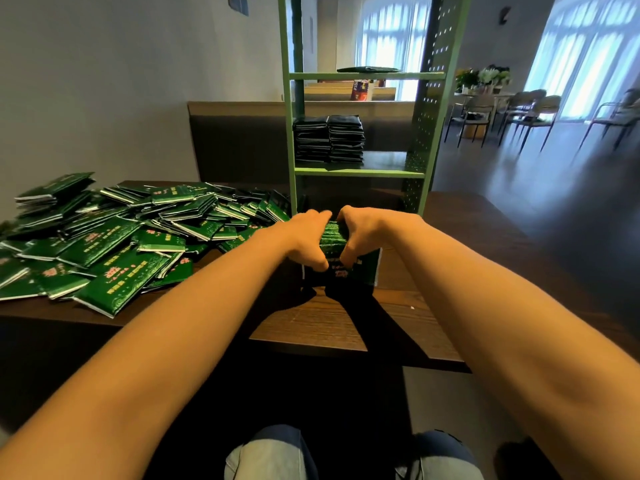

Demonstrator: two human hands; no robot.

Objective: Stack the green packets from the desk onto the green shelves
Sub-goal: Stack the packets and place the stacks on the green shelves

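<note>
- The green shelf unit point(426, 133) stood on the far part of the tabletop point(329, 320). I give all places from it.
- Directly in front of its foot, the left hand point(303, 239) and the right hand point(367, 232) held one bundle of green packets point(334, 233) between them.
- Both hands were curled round the bundle, with the fingers over its top and the thumbs on the near side, so it was pressed from two sides.
- In my judgement this grip kept the thin packets squared together, so that they could go up as one block and not slide apart.
- I could not tell whether the bundle rested on the tabletop or was lifted a little, because its lower part was in shadow.
- On the middle shelf point(384, 161) of the unit, two neat stacks point(329, 140) stood side by side against the left post. Bare board remained to their right, and that was probably the place meant for the next bundle.
- On the upper shelf point(367, 76) lay a thin flat layer of packets point(369, 69). I could not count them.
- To the left of the shelf unit, a big loose heap of packets point(104, 244) covered the tabletop, lying in all directions. So I judged that most of the task was not yet done.
- The packets looked glossy, so a weak squeeze during the lift could let the middle ones slip out.
</note>
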